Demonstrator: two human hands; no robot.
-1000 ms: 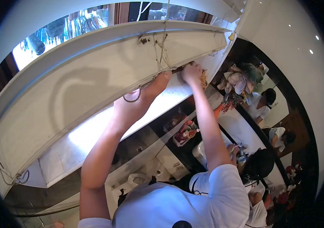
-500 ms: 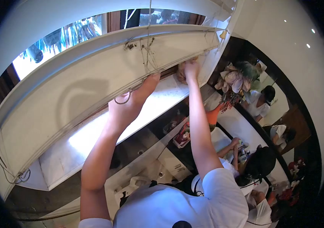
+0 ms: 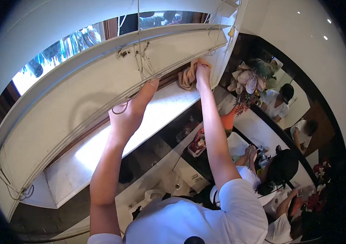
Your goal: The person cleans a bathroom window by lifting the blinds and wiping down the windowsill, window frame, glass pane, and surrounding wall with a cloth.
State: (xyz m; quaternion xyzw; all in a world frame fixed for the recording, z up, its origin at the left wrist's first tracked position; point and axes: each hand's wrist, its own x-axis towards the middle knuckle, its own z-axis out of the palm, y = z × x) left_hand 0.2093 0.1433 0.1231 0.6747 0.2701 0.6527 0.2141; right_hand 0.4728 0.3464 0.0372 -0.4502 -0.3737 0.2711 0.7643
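Note:
My left hand [image 3: 130, 112] grips the lower edge of a white window blind [image 3: 87, 81], thumb in front and the other fingers hidden behind it. A loop of cord hangs across the back of this hand. Crumpled in my right hand [image 3: 203, 74] is a tan cloth [image 3: 187, 79], at the right end of the white window sill [image 3: 156, 103]. The cloth lies against the sill's corner, close to the dark wooden window frame.
Thin cords [image 3: 140, 61] hang in front of the blind. Below to the right stand an orange vase [image 3: 228, 118] with flowers [image 3: 248, 79], a small basket [image 3: 197, 144] and a white sink [image 3: 238, 142]. A person in a black cap [image 3: 282, 166] works beside it, near a mirror [image 3: 288, 91].
My right hand and the cloth have come further out from behind the blind, so more of the cloth shows. My left hand keeps its hold on the blind. The view has shifted slightly.

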